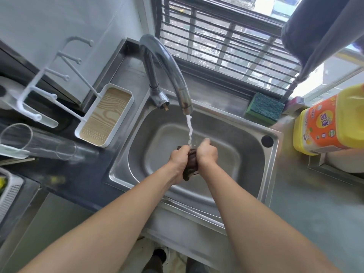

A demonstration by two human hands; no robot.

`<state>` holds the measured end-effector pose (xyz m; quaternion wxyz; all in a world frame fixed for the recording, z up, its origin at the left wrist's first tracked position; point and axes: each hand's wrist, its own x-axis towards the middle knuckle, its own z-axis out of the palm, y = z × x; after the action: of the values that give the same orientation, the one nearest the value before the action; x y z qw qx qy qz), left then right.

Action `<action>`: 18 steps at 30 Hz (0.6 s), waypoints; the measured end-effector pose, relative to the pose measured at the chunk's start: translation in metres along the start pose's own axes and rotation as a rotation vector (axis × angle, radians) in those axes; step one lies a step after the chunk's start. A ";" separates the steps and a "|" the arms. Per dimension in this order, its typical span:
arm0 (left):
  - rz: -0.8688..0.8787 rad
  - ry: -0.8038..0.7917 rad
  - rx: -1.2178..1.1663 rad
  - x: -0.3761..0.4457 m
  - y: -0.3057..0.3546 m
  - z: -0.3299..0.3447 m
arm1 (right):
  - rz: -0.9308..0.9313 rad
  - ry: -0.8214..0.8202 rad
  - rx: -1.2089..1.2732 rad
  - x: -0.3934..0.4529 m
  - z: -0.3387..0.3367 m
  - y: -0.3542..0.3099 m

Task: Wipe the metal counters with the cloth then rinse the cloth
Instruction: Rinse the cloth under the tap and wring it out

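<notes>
A dark brown cloth [191,164] is bunched between both my hands above the steel sink [262,168]. My left hand [179,159] grips its left side and my right hand [206,153] grips its right side. A stream of water [189,131] runs from the curved metal faucet [173,71] down onto the cloth at the top of my hands. Most of the cloth is hidden inside my fists. The metal counter [315,203] lies to the right of the sink.
A green-and-blue sponge [265,109] rests behind the sink by the window ledge. A yellow detergent jug [331,119] stands at the right. A white tray with a wood-grain base [106,117] and clear glasses [39,142] sit to the left.
</notes>
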<state>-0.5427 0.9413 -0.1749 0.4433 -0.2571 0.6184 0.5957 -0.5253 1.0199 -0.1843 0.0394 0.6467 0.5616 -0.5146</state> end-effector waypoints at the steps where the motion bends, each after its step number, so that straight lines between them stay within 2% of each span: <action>1: 0.012 -0.014 0.003 -0.001 -0.002 -0.001 | 0.077 -0.007 0.105 0.005 -0.003 0.002; 5: -0.031 -0.043 0.019 0.004 -0.001 -0.021 | 0.207 -0.038 0.371 0.024 -0.016 0.010; 7: -0.108 -0.058 -0.014 0.002 0.003 -0.026 | 0.118 -0.157 0.369 0.011 -0.015 0.007; 10: -0.113 -0.045 -0.149 -0.001 0.007 -0.016 | -0.274 -0.354 -0.054 -0.009 0.008 0.015; 11: -0.108 -0.043 -0.184 -0.004 0.008 -0.012 | -0.364 -0.368 -0.231 -0.015 0.015 0.021; 12: -0.085 -0.021 -0.181 -0.002 0.007 -0.009 | -0.437 -0.333 -0.343 -0.017 0.020 0.027; 16: -0.030 -0.031 -0.174 0.002 -0.002 -0.007 | -0.600 0.037 -0.502 -0.015 0.013 0.027; 18: -0.026 -0.034 -0.153 0.003 -0.005 -0.004 | -0.594 0.089 -0.532 -0.014 0.009 0.018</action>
<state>-0.5410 0.9378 -0.1805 0.4402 -0.2882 0.5601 0.6399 -0.5150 0.9982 -0.1885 0.0304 0.4449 0.8390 -0.3119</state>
